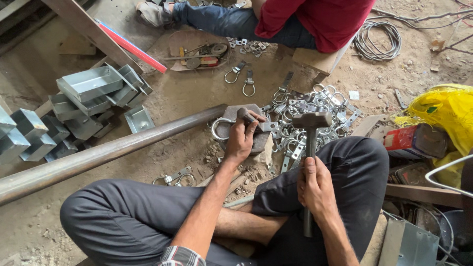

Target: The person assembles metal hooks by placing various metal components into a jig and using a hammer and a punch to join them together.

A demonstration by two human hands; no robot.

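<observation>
Near centre, one hammer [310,148] is gripped upright in the closed right hand [315,187]; one clamp [231,129] is pinned under the curled left hand [241,140].

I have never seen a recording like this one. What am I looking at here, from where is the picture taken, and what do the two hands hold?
There is no machine here: a person sits cross-legged on a dusty floor and works with bare hands. The one picture comes from a camera worn on the person's head, looking down. The right hand grips a hammer by its handle, head raised. The left hand holds a metal ring clamp against a flat metal block. Beyond the block lies a pile of similar clamps. A long pipe crosses the floor on the left, beside a stack of grey metal boxes. Another person in a red shirt sits opposite. A yellow bag lies at the right.
</observation>
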